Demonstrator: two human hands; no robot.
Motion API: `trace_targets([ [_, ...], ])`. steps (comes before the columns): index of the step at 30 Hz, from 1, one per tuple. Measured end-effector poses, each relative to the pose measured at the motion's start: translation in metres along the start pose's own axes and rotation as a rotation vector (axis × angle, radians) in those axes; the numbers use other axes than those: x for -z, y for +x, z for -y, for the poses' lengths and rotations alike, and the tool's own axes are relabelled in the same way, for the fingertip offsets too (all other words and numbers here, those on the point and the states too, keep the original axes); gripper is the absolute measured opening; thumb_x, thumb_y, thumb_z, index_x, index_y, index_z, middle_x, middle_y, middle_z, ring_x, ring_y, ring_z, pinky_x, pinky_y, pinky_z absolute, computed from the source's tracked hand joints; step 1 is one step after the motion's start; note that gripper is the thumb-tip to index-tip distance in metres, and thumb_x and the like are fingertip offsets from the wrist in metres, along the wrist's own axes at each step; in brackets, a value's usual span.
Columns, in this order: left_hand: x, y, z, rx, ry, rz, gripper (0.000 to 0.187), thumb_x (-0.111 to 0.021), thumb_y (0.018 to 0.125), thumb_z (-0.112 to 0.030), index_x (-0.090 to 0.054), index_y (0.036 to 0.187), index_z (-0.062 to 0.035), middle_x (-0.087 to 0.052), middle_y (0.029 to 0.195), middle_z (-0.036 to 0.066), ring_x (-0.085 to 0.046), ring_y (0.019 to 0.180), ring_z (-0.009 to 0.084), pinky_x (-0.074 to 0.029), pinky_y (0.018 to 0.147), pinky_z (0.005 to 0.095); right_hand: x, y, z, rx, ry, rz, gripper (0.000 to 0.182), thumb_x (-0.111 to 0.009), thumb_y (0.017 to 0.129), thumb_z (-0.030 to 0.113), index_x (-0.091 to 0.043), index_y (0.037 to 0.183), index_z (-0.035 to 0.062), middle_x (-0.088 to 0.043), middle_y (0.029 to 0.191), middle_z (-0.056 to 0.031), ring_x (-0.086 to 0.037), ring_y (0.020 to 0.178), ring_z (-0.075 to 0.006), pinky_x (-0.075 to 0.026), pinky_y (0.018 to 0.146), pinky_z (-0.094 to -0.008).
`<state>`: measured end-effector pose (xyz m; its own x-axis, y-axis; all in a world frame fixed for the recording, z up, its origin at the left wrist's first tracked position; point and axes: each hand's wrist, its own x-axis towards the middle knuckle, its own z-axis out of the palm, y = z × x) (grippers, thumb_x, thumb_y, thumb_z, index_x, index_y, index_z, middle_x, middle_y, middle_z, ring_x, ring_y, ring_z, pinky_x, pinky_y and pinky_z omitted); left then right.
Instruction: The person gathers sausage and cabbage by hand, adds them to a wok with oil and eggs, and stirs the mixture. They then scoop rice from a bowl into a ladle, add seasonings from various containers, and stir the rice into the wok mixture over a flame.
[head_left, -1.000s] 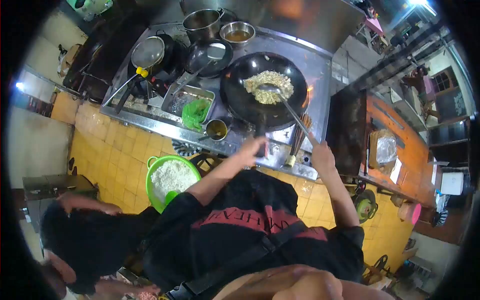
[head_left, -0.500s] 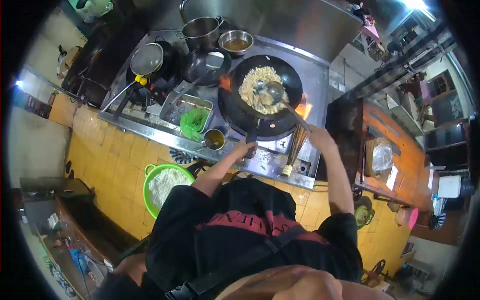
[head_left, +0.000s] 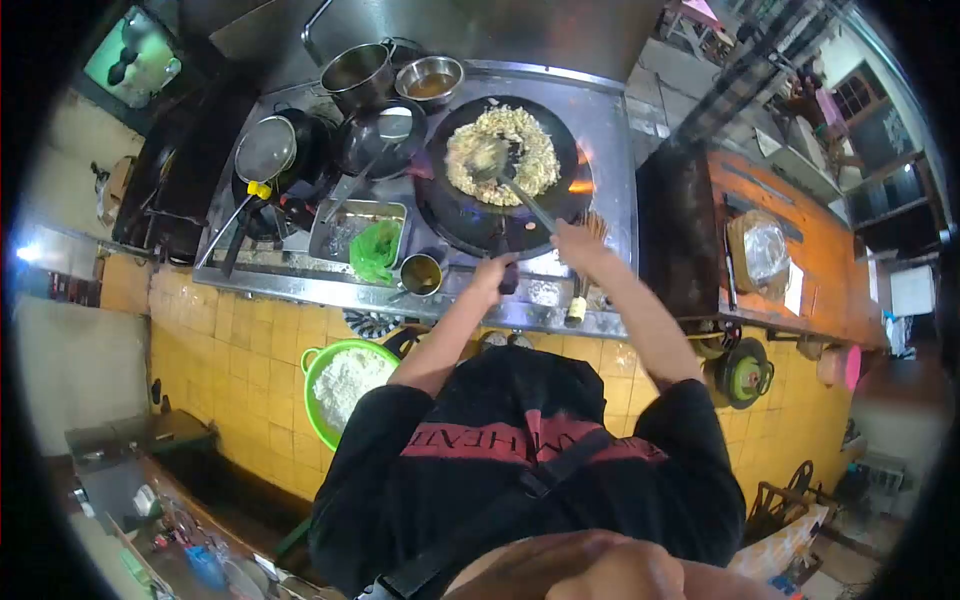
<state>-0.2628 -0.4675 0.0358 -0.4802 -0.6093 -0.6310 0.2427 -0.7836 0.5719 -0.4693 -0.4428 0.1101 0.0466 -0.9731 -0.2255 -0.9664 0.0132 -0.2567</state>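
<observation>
My left hand (head_left: 492, 278) is closed around the handle of a black wok (head_left: 440, 208) on the stove. In the wok, pale, grainy chopped food (head_left: 535, 165) lies in a rough ring. My right hand (head_left: 578, 248) grips the long handle of a ladle (head_left: 530, 205). The ladle's bowl rests in the food, left of the wok's middle. Flame (head_left: 582, 178) shows at the wok's right edge. A bamboo wok brush (head_left: 580, 290) lies just below my right hand. A small metal pot (head_left: 421, 275) with liquid stands left of my left hand.
A metal tray (head_left: 325, 240) with a green plastic bag (head_left: 375, 250), a second wok (head_left: 350, 145), a strainer (head_left: 266, 150), a deep pot (head_left: 357, 80) and a metal bowl (head_left: 430, 82) crowd the stove's left. A green basin (head_left: 312, 400) holds white rice below. A wooden table (head_left: 830, 270) stands right.
The ladle's bowl has moved from the right side of the food to its left. The wok has come down from a raised tilt. My view has shifted, and both hands keep their grips.
</observation>
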Motion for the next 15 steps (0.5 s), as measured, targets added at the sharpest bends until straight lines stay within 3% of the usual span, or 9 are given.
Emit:
trace_targets([
  [1,-0.04,-0.039,-0.011,0.01,-0.071,-0.117,0.015,-0.063,0.083,-0.013,-0.054,0.079,-0.0005,-0.056,0.065,0.008,-0.055,0.056,0.018,-0.046,0.049,0.031,0.053,-0.032,0.016,-0.015,0.012,-0.002,0.03,-0.046,0.091,0.025,-0.048,0.107,-0.0005,-0.066,0.082,-0.0183,-0.065,0.08,-0.0363,-0.052,0.068,-0.0474],
  [3,-0.083,-0.104,-0.049,0.169,-0.498,0.245,0.014,-0.062,0.083,-0.011,-0.051,0.083,-0.002,-0.055,0.068,0.007,-0.055,0.06,0.018,-0.048,0.056,0.0308,0.124,-0.088,0.033,-0.041,-0.223,0.041,0.034,-0.048,0.09,0.019,-0.047,0.12,0.0047,-0.066,0.081,-0.0147,-0.066,0.08,-0.0339,-0.053,0.066,-0.046],
  [5,-0.095,-0.143,-0.071,0.387,-0.563,0.341,0.016,-0.062,0.083,-0.01,-0.048,0.085,-0.003,-0.053,0.072,0.007,-0.055,0.062,0.0169,-0.049,0.06,0.0307,0.129,-0.112,0.031,-0.054,-0.313,0.068,0.04,-0.049,0.088,0.017,-0.044,0.127,0.009,-0.066,0.081,-0.0147,-0.067,0.079,-0.0326,-0.053,0.066,-0.0437],
  [7,-0.081,-0.131,-0.077,0.371,-0.463,0.248,0.015,-0.06,0.086,-0.011,-0.048,0.082,-0.0027,-0.051,0.074,0.005,-0.052,0.063,0.0137,-0.047,0.058,0.025,0.123,-0.135,0.031,0.033,-0.431,0.039,0.054,-0.048,0.086,0.01,-0.037,0.139,0.0149,-0.065,0.078,-0.0134,-0.067,0.073,-0.0285,-0.053,0.061,-0.0385],
  [9,-0.032,-0.079,-0.052,0.171,-0.254,0.289,0.016,-0.061,0.085,-0.013,-0.048,0.081,-0.0031,-0.051,0.072,0.004,-0.053,0.061,0.0133,-0.046,0.055,0.0237,0.116,-0.149,0.033,0.081,-0.392,-0.04,0.051,-0.047,0.086,0.009,-0.041,0.136,0.0144,-0.064,0.075,-0.0122,-0.066,0.069,-0.0277,-0.053,0.058,-0.0393],
  [11,-0.01,-0.061,-0.023,0.09,-0.225,0.203,0.017,-0.061,0.085,-0.014,-0.049,0.081,-0.0038,-0.051,0.07,0.005,-0.053,0.059,0.0133,-0.045,0.053,0.0236,0.114,-0.161,0.037,0.026,-0.363,-0.063,0.049,-0.048,0.086,0.009,-0.045,0.134,0.0147,-0.063,0.073,-0.012,-0.066,0.068,-0.0273,-0.053,0.057,-0.0398],
  [12,-0.027,-0.087,-0.02,0.16,-0.087,0.078,0.016,-0.061,0.085,-0.013,-0.048,0.081,-0.004,-0.051,0.07,0.005,-0.052,0.057,0.0134,-0.045,0.051,0.0245,0.11,-0.165,0.037,0.003,-0.355,-0.057,0.049,-0.048,0.086,0.01,-0.044,0.135,0.0162,-0.063,0.073,-0.0126,-0.066,0.068,-0.0278,-0.053,0.058,-0.04],
  [13,-0.053,-0.113,-0.012,0.094,-0.102,0.039,0.016,-0.06,0.085,-0.014,-0.05,0.079,-0.0046,-0.052,0.068,0.004,-0.052,0.055,0.0136,-0.046,0.05,0.0258,0.104,-0.166,0.036,-0.015,-0.366,-0.049,0.051,-0.047,0.086,0.01,-0.042,0.136,0.0176,-0.063,0.074,-0.0134,-0.066,0.067,-0.0282,-0.053,0.057,-0.0392],
  [15,-0.093,-0.174,-0.029,0.272,-0.078,0.089,0.016,-0.06,0.086,-0.015,-0.051,0.078,-0.0045,-0.052,0.064,0.003,-0.052,0.053,0.0136,-0.046,0.05,0.0269,0.088,-0.164,0.038,-0.083,-0.302,-0.105,0.052,-0.045,0.087,0.01,-0.04,0.138,0.0187,-0.063,0.076,-0.0143,-0.066,0.068,-0.0294,-0.054,0.058,-0.039],
])
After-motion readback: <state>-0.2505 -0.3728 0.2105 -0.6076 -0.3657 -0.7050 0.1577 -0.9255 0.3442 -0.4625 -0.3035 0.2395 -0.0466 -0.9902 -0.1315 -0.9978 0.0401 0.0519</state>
